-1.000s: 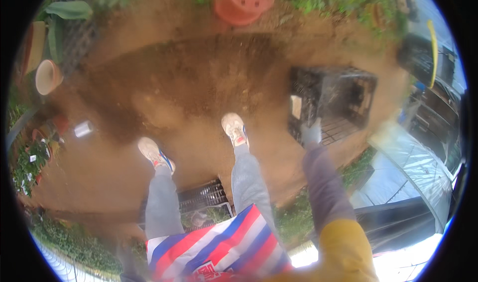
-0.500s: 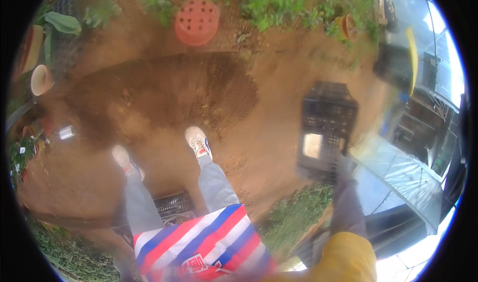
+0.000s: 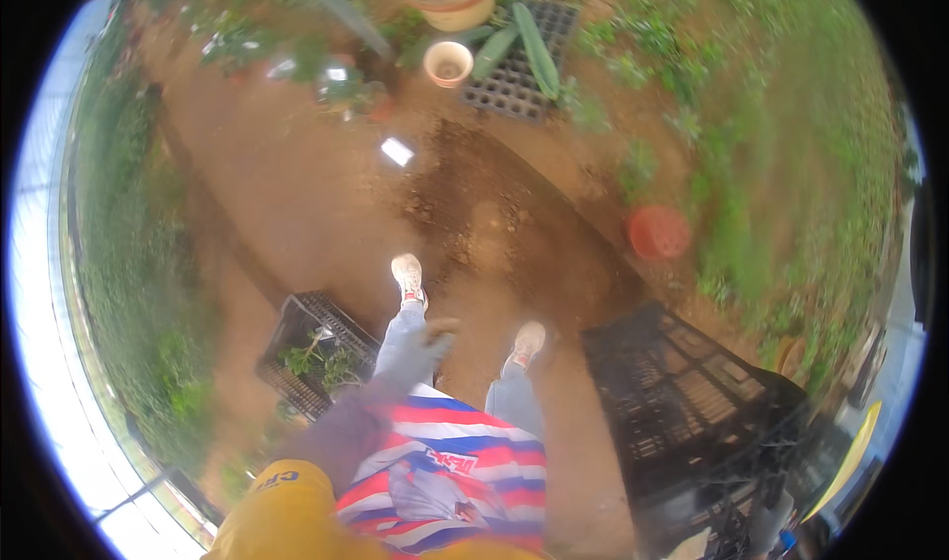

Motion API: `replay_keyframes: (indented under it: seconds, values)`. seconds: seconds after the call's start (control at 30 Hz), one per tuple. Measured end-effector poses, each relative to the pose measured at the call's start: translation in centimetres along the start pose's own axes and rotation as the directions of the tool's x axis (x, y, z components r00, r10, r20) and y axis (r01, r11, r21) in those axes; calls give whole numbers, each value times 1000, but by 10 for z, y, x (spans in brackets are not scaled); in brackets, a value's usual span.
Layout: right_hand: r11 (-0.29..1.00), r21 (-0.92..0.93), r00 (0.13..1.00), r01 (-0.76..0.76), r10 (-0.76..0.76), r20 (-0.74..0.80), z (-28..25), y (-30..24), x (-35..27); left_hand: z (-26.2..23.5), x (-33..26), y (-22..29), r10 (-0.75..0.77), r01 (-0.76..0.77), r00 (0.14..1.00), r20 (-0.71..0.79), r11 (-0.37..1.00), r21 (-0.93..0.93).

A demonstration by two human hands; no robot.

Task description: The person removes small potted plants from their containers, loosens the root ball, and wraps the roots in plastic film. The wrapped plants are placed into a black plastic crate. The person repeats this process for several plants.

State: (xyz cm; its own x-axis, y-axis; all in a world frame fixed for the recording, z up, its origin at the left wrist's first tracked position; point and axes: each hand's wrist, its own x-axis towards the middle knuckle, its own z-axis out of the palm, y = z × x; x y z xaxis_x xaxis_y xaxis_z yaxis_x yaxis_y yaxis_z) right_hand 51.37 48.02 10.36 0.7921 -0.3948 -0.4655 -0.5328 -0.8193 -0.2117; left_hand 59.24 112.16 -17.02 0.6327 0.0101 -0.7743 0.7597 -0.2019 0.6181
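Note:
My left hand, in a grey glove with brownish fingertips, hovers over my left shin, just in front of the red, white and blue striped apron. Its fingers look stretched out and hold nothing, though motion blurs them. At my right side hangs a large black plastic crate with slatted walls, tilted. A grey shape at its lower edge seems to be my right hand, gripping the crate; its fingers are hidden. Left of my feet, a second black crate stands on the ground with leafy green plants inside.
Brown soil lies around my feet. Ahead are a beige pot, a black cell tray with long green leaves, a bigger planted pot and a small white object. A red pot sits by greenery on the right.
My view and body have turned left. The held black crate is now closer at my lower right. My left arm has come into view, and the plant-filled crate shows more fully.

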Motion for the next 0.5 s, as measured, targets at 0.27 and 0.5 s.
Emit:
replay_keyframes:
  seconds: [0.27,0.5]
  values:
    - [920,51,886,388,-388,253,50,-310,36,18,-51,17,-48,173,976,211,760,-626]
    - [589,-239,598,772,-548,585,121,-603,47,-119,-101,15,-210,80,977,25,258,-963]
